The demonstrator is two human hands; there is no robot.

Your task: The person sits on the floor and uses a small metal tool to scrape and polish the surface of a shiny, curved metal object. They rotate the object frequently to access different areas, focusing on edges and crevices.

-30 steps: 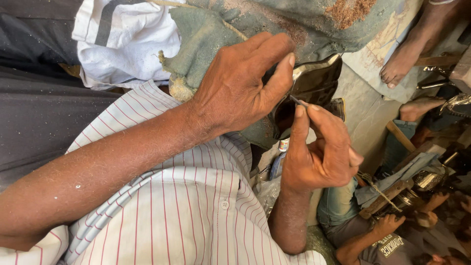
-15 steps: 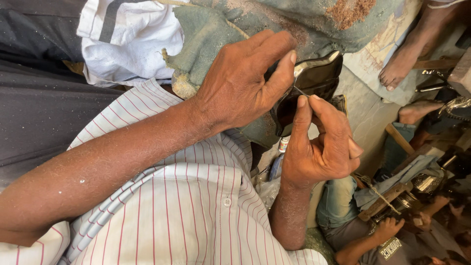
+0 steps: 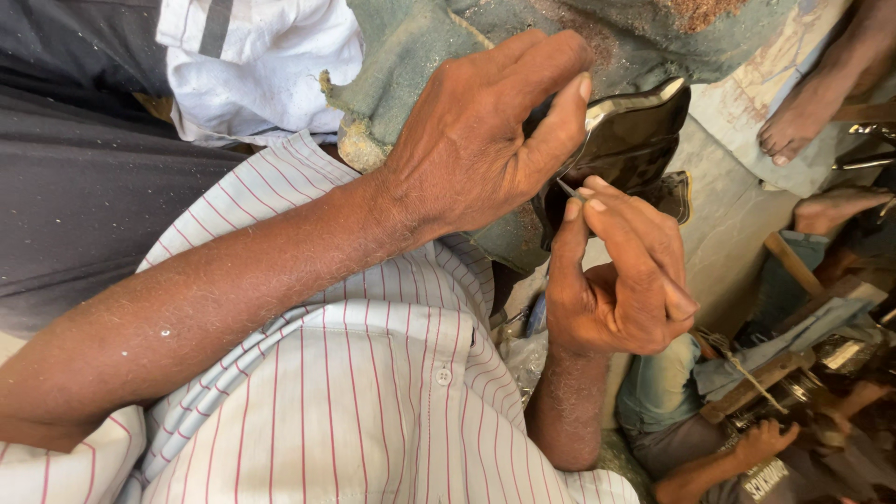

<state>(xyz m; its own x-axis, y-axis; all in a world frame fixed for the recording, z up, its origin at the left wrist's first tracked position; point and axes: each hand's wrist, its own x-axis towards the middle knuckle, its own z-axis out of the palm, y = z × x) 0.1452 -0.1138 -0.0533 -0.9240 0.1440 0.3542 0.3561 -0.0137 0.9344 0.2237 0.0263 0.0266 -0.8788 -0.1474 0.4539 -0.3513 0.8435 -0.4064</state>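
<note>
— Left hand point(image 3: 485, 131) is what I see first from the head view: it grips the edge of a dark glossy piece point(image 3: 630, 140), thumb pressed on its pale rim.

— And the right hand point(image 3: 621, 280)?

— Clenched in a pinch. Thumb and forefinger hold a thin needle point(image 3: 567, 189), its tip right against the dark glossy piece, just under the left thumb.

— Where does that piece sit?

— Against a worn green cloth point(image 3: 448, 37), above the person's striped shirt point(image 3: 373, 392). A white cloth point(image 3: 271, 65) lies beside it.

— Anyone else?

— Lower right, another person's hand point(image 3: 765, 443) works near some metal parts; bare feet point(image 3: 798, 121) rest on the floor beyond.
</note>
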